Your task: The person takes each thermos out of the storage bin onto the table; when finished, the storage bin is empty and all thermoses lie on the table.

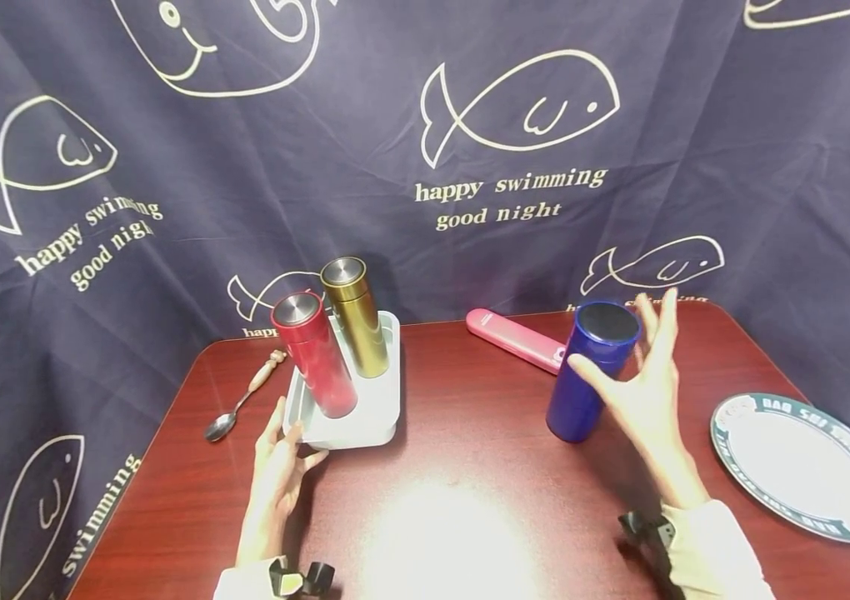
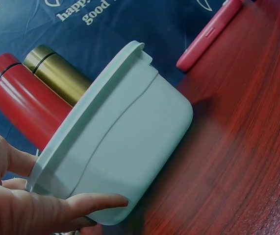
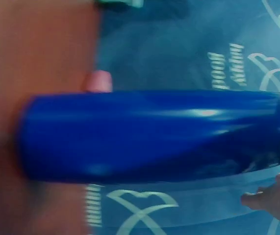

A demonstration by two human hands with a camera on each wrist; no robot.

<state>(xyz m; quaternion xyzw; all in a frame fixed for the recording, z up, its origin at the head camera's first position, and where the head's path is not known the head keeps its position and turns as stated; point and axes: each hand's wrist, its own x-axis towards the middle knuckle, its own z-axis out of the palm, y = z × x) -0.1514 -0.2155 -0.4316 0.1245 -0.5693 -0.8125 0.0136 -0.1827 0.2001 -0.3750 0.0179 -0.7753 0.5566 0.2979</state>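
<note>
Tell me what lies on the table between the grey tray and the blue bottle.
Nothing: in the head view the stretch of table between the grey tray and the blue bottle is bare wood, showing only a light glare.

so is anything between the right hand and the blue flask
Nothing visible: the open right hand sits right beside the blue flask, fingers spread near its top. The pink case lies behind the flask, out of the way.

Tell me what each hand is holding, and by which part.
Nothing is gripped. The left hand touches the grey tray at its near corner; the right hand is open beside the blue flask.
</note>
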